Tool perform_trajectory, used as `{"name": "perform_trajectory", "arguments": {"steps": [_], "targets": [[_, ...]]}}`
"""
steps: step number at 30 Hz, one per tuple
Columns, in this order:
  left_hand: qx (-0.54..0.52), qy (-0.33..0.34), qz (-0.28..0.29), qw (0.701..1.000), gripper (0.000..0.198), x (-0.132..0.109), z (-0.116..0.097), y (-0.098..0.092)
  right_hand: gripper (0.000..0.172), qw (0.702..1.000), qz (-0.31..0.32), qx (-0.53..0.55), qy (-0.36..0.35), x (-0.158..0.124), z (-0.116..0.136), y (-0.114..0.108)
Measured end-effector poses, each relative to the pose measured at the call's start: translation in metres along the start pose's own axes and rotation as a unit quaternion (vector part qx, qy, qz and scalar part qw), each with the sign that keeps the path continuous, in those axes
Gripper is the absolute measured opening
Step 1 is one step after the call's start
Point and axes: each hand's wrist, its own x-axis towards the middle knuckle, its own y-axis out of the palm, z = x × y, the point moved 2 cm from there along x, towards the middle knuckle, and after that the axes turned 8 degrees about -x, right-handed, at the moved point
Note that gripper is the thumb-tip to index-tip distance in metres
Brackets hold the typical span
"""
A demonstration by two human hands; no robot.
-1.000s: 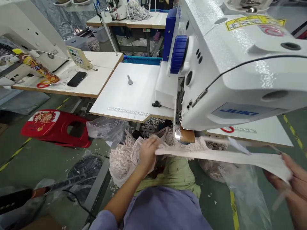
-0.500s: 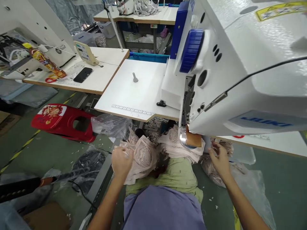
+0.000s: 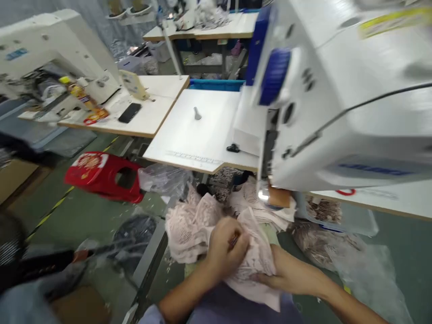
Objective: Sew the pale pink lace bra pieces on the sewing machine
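Note:
Over my lap hangs a pale pink lace garment piece point(image 3: 258, 265). My left hand point(image 3: 227, 247) is closed at its upper left edge, fingers curled. From the right, my right hand point(image 3: 280, 270) grips the same piece, its fingertips partly behind the fabric. More pink lace garments point(image 3: 189, 225) lie bunched to the left of my hands. Behind them a stack of pink pieces point(image 3: 266, 209) rests beside the machine's arm end. The white sewing machine point(image 3: 337, 112) with a blue handwheel point(image 3: 275, 76) stands above on the right.
A white table point(image 3: 195, 130) lies ahead, bearing a small grey tool point(image 3: 197, 113). At left are a red stool point(image 3: 104, 175), a phone point(image 3: 130, 113) and another sewing machine point(image 3: 60, 49). A clear tray point(image 3: 357, 218) with lace pieces sits under the right table edge.
My left hand has moved right and my right hand has come inward over the lap. Both now hold a pink lace piece between them. The view has shifted slightly left.

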Motion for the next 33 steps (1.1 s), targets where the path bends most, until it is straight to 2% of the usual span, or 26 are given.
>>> {"name": "perform_trajectory", "arguments": {"steps": [2, 4, 5, 7, 8, 9, 10, 11, 12, 13, 14, 17, 18, 21, 22, 24, 25, 26, 28, 29, 31, 33], "targets": [[-0.143, -0.063, 0.078, 0.985, 0.038, 0.027, -0.002, 0.022, 0.034, 0.999, -0.028, 0.029, 0.026, -0.034, 0.016, -0.03], [-0.206, -0.095, 0.186, 0.956, 0.049, 0.049, -0.005, 0.049, 0.036, 0.997, -0.037, 0.064, 0.023, -0.064, 0.028, -0.058], [-0.215, -0.093, 0.225, 0.946, 0.054, 0.057, -0.007, 0.062, 0.039, 0.997, -0.018, 0.073, 0.005, -0.075, 0.031, -0.071], [-0.218, -0.089, 0.232, 0.944, 0.06, 0.067, -0.009, 0.079, 0.038, 0.997, 0.042, 0.055, -0.014, -0.09, 0.024, -0.093], [-0.216, -0.092, 0.215, 0.948, 0.059, 0.07, -0.009, 0.083, 0.033, 0.999, 0.035, 0.013, 0.025, -0.093, 0.013, -0.105], [-0.207, -0.095, 0.194, 0.954, 0.057, 0.072, -0.009, 0.085, 0.026, 0.994, -0.004, -0.046, 0.094, -0.093, -0.004, -0.118], [-0.194, -0.097, 0.174, 0.96, 0.054, 0.071, -0.01, 0.086, 0.02, 0.969, -0.092, -0.117, 0.197, -0.09, -0.023, -0.135], [-0.177, -0.095, 0.163, 0.966, 0.052, 0.07, -0.01, 0.086, 0.015, 0.904, -0.217, -0.186, 0.318, -0.087, -0.042, -0.154], [-0.158, -0.087, 0.162, 0.97, 0.051, 0.068, -0.01, 0.086, 0.015, 0.851, -0.295, -0.22, 0.375, -0.08, -0.059, -0.171], [-0.139, -0.076, 0.171, 0.972, 0.05, 0.065, -0.011, 0.086, 0.02, 0.818, -0.342, -0.236, 0.398, -0.07, -0.073, -0.187], [-0.121, -0.066, 0.175, 0.975, 0.05, 0.061, -0.011, 0.085, 0.022, 0.798, -0.373, -0.242, 0.407, -0.06, -0.085, -0.202], [-0.076, -0.039, 0.152, 0.985, 0.051, 0.054, -0.013, 0.08, 0.006, 0.794, -0.402, -0.219, 0.399, -0.037, -0.103, -0.238], [-0.066, -0.032, 0.143, 0.987, 0.05, 0.052, -0.014, 0.078, 0.01, 0.799, -0.408, -0.204, 0.392, -0.035, -0.103, -0.244], [-0.034, 0.01, 0.141, 0.989, 0.035, 0.047, -0.026, 0.076, 0.021, 0.819, -0.425, -0.142, 0.359, -0.046, -0.093, -0.239], [-0.014, 0.037, 0.149, 0.988, 0.032, 0.047, -0.032, 0.076, 0.024, 0.828, -0.423, -0.121, 0.347, -0.052, -0.088, -0.229], [0.043, 0.139, 0.169, 0.975, 0.034, 0.047, -0.047, 0.073, 0.03, 0.853, -0.419, -0.038, 0.309, -0.062, -0.074, -0.201], [0.078, 0.208, 0.175, 0.959, 0.034, 0.048, -0.054, 0.07, 0.035, 0.864, -0.417, 0.032, 0.281, -0.065, -0.067, -0.183], [0.114, 0.273, 0.168, 0.94, 0.033, 0.049, -0.061, 0.065, 0.04, 0.865, -0.416, 0.154, 0.235, -0.066, -0.059, -0.164], [0.183, 0.35, 0.111, 0.912, 0.032, 0.054, -0.068, 0.049, 0.048, 0.84, -0.381, 0.345, 0.176, -0.064, -0.045, -0.128], [0.219, 0.351, 0.069, 0.908, 0.032, 0.057, -0.068, 0.04, 0.049, 0.827, -0.362, 0.397, 0.163, -0.06, -0.039, -0.114], [0.28, 0.306, -0.001, 0.91, 0.034, 0.064, -0.066, 0.023, 0.049, 0.83, -0.336, 0.412, 0.166, -0.051, -0.031, -0.096], [0.302, 0.248, -0.017, 0.92, 0.035, 0.07, -0.061, 0.011, 0.049, 0.845, -0.334, 0.382, 0.167, -0.039, -0.028, -0.093]]}}
